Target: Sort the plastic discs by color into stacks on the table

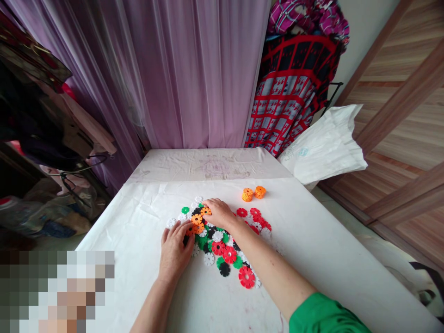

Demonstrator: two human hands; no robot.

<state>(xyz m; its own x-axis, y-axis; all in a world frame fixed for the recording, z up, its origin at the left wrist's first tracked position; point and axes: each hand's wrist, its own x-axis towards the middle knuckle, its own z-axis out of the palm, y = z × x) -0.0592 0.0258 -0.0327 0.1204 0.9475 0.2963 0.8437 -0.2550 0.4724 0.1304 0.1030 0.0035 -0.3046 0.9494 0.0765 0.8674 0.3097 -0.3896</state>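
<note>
Orange disc at palm-down right hand

A white cloth covered the table. A purple curtain hung behind its far edge. Past the far right corner hung a red and black checked blanket, and a white plastic bag sagged just beside that corner. Wood-grain panels ran beyond the right edge, and dark clutter crowded the left.

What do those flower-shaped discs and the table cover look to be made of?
The flower-shaped discs are likely moulded plastic: solid bright colours, identical notched rims. The table cover looks like thin white cloth or plastic sheet, matte; it creases and wrinkles and shows faint stains.
</note>
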